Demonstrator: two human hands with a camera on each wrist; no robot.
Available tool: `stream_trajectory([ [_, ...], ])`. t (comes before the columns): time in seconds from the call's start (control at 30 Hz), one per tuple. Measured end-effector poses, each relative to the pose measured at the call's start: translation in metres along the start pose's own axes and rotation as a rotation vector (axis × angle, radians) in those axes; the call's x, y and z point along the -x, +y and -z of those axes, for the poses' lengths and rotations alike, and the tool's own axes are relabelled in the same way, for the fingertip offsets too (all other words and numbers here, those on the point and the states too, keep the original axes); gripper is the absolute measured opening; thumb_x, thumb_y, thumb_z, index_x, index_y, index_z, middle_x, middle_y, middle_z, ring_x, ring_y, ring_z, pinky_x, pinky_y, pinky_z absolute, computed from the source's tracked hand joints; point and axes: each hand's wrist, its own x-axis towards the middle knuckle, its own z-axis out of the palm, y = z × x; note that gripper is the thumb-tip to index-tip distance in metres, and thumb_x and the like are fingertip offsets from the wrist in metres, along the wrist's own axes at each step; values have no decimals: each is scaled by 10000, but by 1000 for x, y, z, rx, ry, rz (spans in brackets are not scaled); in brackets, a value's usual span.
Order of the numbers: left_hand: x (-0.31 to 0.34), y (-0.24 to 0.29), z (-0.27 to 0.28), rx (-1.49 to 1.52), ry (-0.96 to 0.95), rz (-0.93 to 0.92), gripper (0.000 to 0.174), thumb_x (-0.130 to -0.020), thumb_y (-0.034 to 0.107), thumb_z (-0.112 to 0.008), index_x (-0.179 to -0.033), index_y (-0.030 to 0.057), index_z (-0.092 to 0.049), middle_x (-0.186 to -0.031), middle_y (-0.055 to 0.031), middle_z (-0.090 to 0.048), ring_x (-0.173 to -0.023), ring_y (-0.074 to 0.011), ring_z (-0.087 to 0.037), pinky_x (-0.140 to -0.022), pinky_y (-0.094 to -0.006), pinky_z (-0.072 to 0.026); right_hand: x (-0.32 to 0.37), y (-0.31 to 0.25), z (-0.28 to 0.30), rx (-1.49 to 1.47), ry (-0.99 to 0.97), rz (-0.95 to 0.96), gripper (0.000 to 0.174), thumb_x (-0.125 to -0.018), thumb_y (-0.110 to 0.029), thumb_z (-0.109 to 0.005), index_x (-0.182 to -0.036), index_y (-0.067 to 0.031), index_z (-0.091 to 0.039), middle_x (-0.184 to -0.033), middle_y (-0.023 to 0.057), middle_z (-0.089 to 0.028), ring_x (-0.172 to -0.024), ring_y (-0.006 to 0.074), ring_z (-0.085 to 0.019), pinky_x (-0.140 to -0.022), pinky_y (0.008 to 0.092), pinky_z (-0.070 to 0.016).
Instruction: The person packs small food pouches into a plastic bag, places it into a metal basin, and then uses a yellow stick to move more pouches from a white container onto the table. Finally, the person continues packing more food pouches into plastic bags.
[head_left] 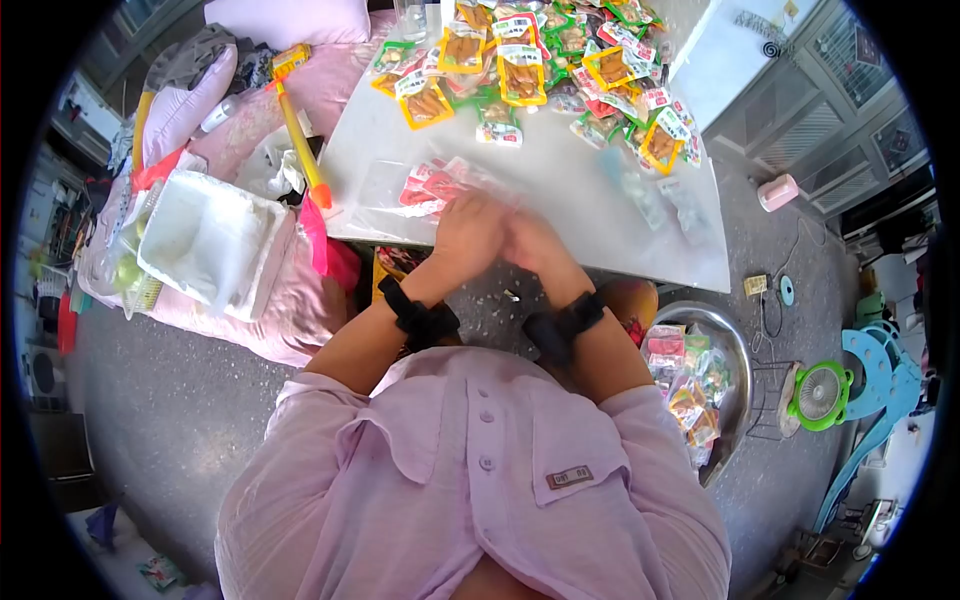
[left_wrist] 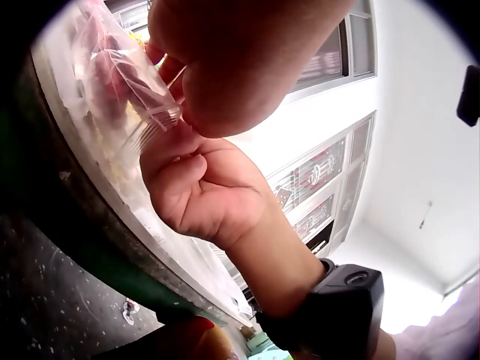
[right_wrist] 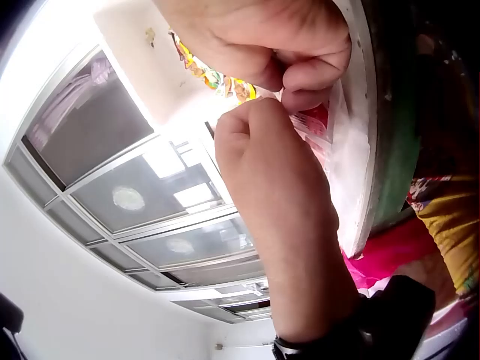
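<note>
a clear plastic bag (head_left: 380, 190) is laid on the near part of the worktop (head_left: 600, 225), and red and white packaging (head_left: 430, 185) is seen through it. the edge of the bag is pinched by the curled fingers of the left hand (head_left: 470, 235) and of the right hand (head_left: 532, 242), which are brought together at the near edge of the worktop. each grip is narrow and is closed on the bag; the exact place of some fingertips is hidden. a black band (head_left: 420, 315) is worn on each wrist. the far part of the worktop is covered by a heap of snack packets (head_left: 520, 60), printed in yellow, green and red. near the right edge of the worktop, pale packets (head_left: 685, 208) are laid, partly blurred. to the right of the worktop, more packets (head_left: 700, 390) are held in a metal basin (head_left: 742, 350), and a green fan (head_left: 822, 395) is placed beyond it. to the left of the worktop, a white foam box (head_left: 205, 235) is set on a bed (head_left: 285, 325) with a pink cover.
</note>
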Motion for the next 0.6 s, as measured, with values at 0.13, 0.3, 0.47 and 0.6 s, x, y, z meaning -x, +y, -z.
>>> stream_trajectory([
  [0.13, -2, -2, -5, -43, 74, -35, 179, -631, 54, -508, -808, 35, -529, -826, -149, -541, -845, -319, -498, -760, -395, -390, -2, -9, -16, -49, 47, 86, 199, -770, -22, -402, -941, 37, -485, -892, 136, -524, -758, 222, -555, -577, 332, -476],
  [0.3, -9, -12, -9, -125, 79, -6, 236, -635, 69, -499, -867, 40, -533, -821, -124, -540, -812, -285, -501, -722, -381, -388, -10, -18, -28, 312, 171, 192, 198, -754, 13, -372, -907, 53, -491, -874, 154, -519, -753, 229, -555, -588, 349, -477],
  [0.47, -2, -20, -6, -71, 107, -68, 244, -626, 64, -516, -863, 6, -520, -853, -143, -540, -840, -294, -499, -741, -390, -381, -4, -26, -41, 228, 123, 42, 213, -725, 40, -358, -888, 69, -491, -873, 157, -520, -713, 230, -555, -546, 349, -468],
  [0.6, 3, -19, -3, 21, 148, -139, 97, -643, 22, -523, -718, 4, -465, -818, -157, -521, -818, -334, -488, -752, -396, -382, -19, -12, -23, 355, 139, 121, 189, -726, 9, -391, -872, 35, -508, -773, 129, -535, -640, 214, -549, -491, 327, -447],
])
